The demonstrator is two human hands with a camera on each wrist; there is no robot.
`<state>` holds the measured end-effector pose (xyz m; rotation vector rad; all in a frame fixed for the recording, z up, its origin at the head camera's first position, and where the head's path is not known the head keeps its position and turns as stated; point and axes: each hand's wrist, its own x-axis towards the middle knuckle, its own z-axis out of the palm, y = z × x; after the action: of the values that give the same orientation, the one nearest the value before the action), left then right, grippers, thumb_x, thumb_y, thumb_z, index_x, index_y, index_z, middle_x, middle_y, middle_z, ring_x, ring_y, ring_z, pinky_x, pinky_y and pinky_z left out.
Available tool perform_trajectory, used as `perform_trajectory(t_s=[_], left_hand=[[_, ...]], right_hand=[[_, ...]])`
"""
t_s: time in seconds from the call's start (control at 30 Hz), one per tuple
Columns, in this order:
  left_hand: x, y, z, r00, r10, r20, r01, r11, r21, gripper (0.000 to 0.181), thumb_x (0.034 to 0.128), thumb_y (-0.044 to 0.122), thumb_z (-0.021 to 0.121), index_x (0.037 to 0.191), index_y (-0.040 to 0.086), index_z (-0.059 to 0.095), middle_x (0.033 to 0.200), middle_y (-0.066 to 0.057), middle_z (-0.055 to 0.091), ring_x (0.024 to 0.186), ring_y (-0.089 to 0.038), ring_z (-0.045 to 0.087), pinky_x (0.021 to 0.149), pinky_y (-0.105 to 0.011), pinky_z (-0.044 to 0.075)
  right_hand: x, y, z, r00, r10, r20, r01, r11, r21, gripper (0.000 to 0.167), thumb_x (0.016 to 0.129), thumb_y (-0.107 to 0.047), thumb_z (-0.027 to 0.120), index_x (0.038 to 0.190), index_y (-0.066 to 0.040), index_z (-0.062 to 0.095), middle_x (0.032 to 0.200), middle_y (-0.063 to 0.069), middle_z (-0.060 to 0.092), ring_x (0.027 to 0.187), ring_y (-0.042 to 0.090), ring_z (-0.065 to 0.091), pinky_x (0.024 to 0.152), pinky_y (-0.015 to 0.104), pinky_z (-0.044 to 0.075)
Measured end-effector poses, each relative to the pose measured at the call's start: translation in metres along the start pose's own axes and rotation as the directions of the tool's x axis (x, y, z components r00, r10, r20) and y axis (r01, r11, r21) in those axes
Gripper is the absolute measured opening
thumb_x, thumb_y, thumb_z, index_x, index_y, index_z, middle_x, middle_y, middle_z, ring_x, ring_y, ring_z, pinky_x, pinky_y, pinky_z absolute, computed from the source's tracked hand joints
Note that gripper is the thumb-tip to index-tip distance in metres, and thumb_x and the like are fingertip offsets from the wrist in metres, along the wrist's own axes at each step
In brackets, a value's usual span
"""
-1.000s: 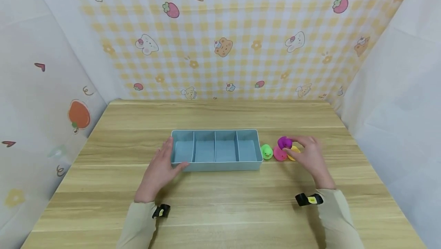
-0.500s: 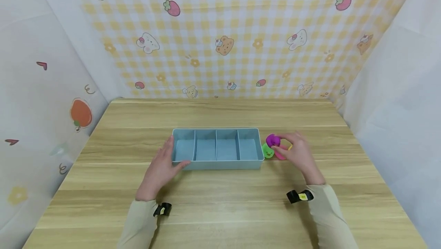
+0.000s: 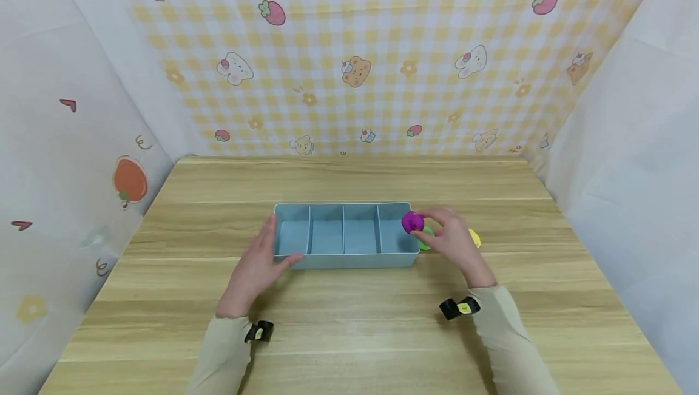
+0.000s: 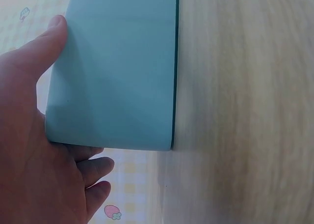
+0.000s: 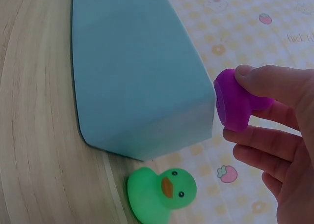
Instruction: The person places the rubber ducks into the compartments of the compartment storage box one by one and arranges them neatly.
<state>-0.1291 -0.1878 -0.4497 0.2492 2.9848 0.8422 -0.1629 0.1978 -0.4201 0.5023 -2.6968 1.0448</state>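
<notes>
A blue-grey box [image 3: 349, 261] with several compartments in a row sits on the table. At its left end my left hand [image 3: 252, 270] rests spread, thumb along the front rim, the other fingers by the end wall. In the left wrist view the fingers [image 4: 95, 170] show beyond the box's end. My right hand [image 3: 455, 243] pinches a purple rubber duck [image 3: 412, 222] between thumb and fingers, over the rightmost compartment's right side. Close to the box's right end stands a green rubber duck [image 5: 157, 194], mostly behind the right hand in the head view.
A yellow duck [image 3: 475, 238] peeks out right of the right hand. The wooden table [image 3: 349, 322] meets a checked cloth backdrop [image 3: 327, 97] at the back, with white cloth [image 3: 628, 140] at both sides.
My right hand has carried the purple duck leftward, from above the other ducks to the box's right end. A pink duck seen earlier is now hidden behind that hand. The left hand stays put.
</notes>
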Motion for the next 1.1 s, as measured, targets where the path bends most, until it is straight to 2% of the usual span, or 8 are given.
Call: perform_trajectory(t_s=[0.17,0.3,0.53,0.77,0.97,1.1], left_hand=[[0.000,-0.001,0.000,1.000,0.006,0.005,-0.006,1.000,-0.009,0.106,0.0854,0.065,0.055,0.153,0.005,-0.001,0.159,-0.021,0.009,0.144,-0.042,0.015,0.114,-0.058,0.024],[0.000,-0.001,0.000,1.000,0.009,0.008,-0.009,1.000,-0.019,0.107,0.0848,0.066,0.055,0.153,0.005,-0.001,0.159,-0.022,0.009,0.144,-0.042,0.016,0.114,-0.058,0.024],[-0.001,-0.001,0.001,1.000,0.026,-0.016,-0.026,0.999,-0.019,0.106,0.0857,0.061,0.058,0.153,0.002,0.002,0.158,-0.023,0.012,0.143,-0.042,0.018,0.113,-0.057,0.026],[-0.001,0.000,-0.001,1.000,0.016,-0.019,-0.017,0.999,-0.034,0.105,0.0860,0.058,0.060,0.153,0.002,0.002,0.158,-0.023,0.012,0.143,-0.043,0.018,0.113,-0.058,0.025],[-0.001,0.000,-0.001,0.999,0.031,-0.033,-0.031,0.999,-0.020,0.105,0.0851,0.062,0.057,0.153,0.001,0.004,0.158,-0.023,0.013,0.143,-0.042,0.019,0.114,-0.056,0.025],[-0.002,0.000,0.000,0.999,0.026,-0.029,-0.026,0.999,-0.021,0.104,0.0860,0.058,0.059,0.153,0.002,0.003,0.158,-0.022,0.013,0.143,-0.041,0.020,0.114,-0.055,0.025]], right_hand=[[0.004,-0.006,0.007,0.999,-0.040,0.015,0.040,0.999,-0.016,0.037,0.076,-0.014,0.081,0.109,-0.004,0.069,0.109,0.013,0.069,0.105,0.030,0.058,0.091,0.050,0.050],[0.008,-0.010,0.012,0.998,-0.060,0.029,0.060,0.998,-0.023,0.035,0.076,-0.016,0.081,0.106,-0.004,0.070,0.107,0.012,0.070,0.103,0.030,0.060,0.090,0.049,0.051],[0.015,-0.020,0.020,0.996,-0.046,0.074,0.049,0.998,-0.040,0.035,0.077,-0.021,0.080,0.108,-0.007,0.070,0.106,0.010,0.068,0.102,0.030,0.061,0.089,0.049,0.052],[0.025,-0.028,0.030,0.988,-0.109,0.106,0.114,0.993,-0.039,0.035,0.077,-0.020,0.080,0.108,-0.006,0.070,0.104,0.010,0.069,0.099,0.031,0.060,0.085,0.044,0.054],[0.031,-0.037,0.040,0.986,-0.118,0.117,0.119,0.993,0.000,0.034,0.076,-0.020,0.081,0.106,-0.006,0.071,0.103,0.010,0.068,0.099,0.032,0.061,0.085,0.046,0.054],[0.032,-0.043,0.049,0.983,-0.148,0.111,0.148,0.989,0.014,0.034,0.075,-0.018,0.082,0.104,-0.005,0.071,0.101,0.010,0.068,0.097,0.030,0.060,0.084,0.044,0.054]])
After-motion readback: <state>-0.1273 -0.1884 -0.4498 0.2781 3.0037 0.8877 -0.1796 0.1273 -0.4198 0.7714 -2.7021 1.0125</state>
